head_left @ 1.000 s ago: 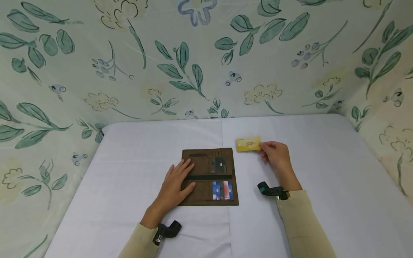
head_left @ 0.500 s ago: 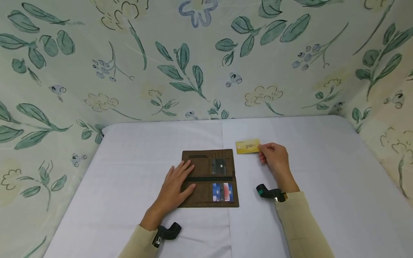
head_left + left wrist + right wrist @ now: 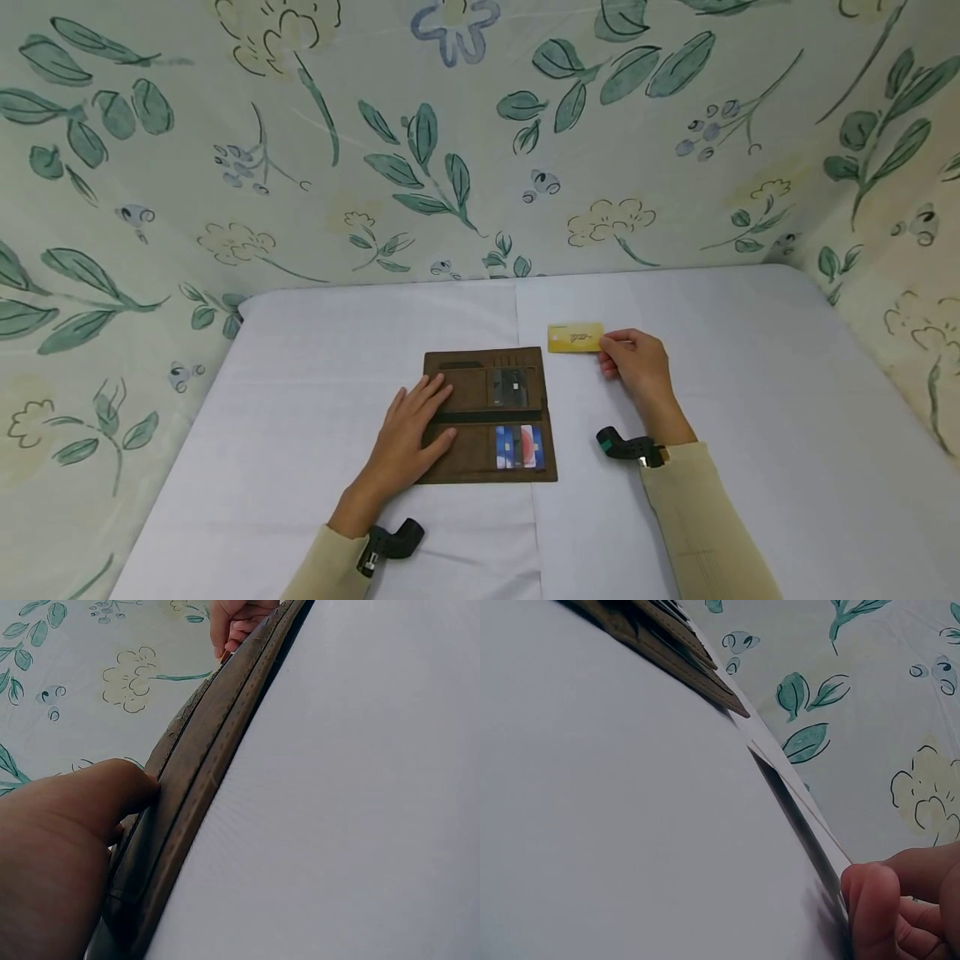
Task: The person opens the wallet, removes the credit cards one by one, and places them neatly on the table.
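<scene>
A brown wallet (image 3: 468,454) lies unfolded on the white cloth, with a dark card (image 3: 509,387) in its upper half and several blue and pink cards (image 3: 519,447) in its lower half. My left hand (image 3: 405,437) rests on its left side, fingers spread and straight; in the left wrist view the thumb (image 3: 131,787) presses along the stitched edge. To the right of the wallet, my right hand (image 3: 636,360) pinches the right end of a yellow card (image 3: 574,337) between thumb and fingers. The right wrist view shows that card edge-on, with a dark shadow beneath it.
White cloth (image 3: 337,333) covers the table. A floral curtain (image 3: 465,142) rises behind the far edge and along both sides. Black wrist cameras (image 3: 397,539) sit on both wrists, over beige sleeves.
The yellow card has tilted slightly and levelled again, shifting a touch to the left with my right hand. My left hand keeps its place on the wallet.
</scene>
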Motion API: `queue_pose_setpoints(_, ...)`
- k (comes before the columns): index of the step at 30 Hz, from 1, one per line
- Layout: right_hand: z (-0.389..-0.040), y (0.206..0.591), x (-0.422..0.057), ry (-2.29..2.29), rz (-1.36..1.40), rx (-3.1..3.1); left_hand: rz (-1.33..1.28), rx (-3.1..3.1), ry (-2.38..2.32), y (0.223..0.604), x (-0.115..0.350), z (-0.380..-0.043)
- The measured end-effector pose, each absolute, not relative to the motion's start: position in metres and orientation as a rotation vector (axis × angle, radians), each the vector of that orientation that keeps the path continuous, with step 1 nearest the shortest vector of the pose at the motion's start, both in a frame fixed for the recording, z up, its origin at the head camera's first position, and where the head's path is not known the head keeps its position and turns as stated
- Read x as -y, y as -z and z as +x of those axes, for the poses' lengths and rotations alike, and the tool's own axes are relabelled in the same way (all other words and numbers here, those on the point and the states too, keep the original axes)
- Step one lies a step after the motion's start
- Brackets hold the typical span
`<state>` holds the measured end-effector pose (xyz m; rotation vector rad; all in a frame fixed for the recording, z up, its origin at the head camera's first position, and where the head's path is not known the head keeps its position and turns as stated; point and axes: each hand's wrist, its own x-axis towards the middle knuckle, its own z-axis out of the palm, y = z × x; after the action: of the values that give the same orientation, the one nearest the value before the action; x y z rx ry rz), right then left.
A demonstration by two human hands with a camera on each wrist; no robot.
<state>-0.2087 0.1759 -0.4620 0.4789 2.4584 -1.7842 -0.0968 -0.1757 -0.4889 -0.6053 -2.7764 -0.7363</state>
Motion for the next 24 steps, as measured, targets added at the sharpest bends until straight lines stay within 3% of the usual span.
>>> queue_pose_setpoints(24,-0.2101,0.461,-0.172,1.726,0.523,-2.472,-0.622,2.76,0.75,0.4898,0.1771,-0.0982)
